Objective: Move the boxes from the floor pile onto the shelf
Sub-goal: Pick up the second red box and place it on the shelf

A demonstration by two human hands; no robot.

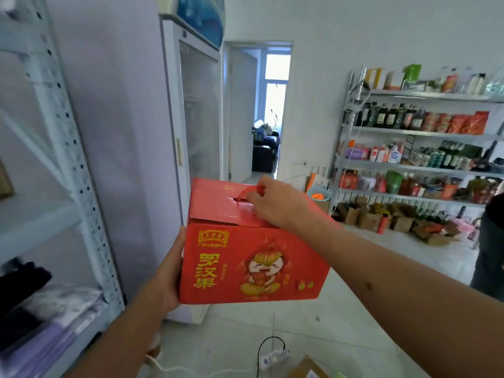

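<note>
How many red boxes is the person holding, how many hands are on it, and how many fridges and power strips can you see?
Red box: 1
Hands on it: 2, left hand and right hand
Fridge: 1
Power strip: 1
Total: 5

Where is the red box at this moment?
In the head view's centre, the red box is off the floor, right hand gripping its top handle, left hand supporting its side, before the glass-door fridge.

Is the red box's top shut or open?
Shut: the red box has its top flaps folded flat, the right hand gripping the handle strap.
</note>
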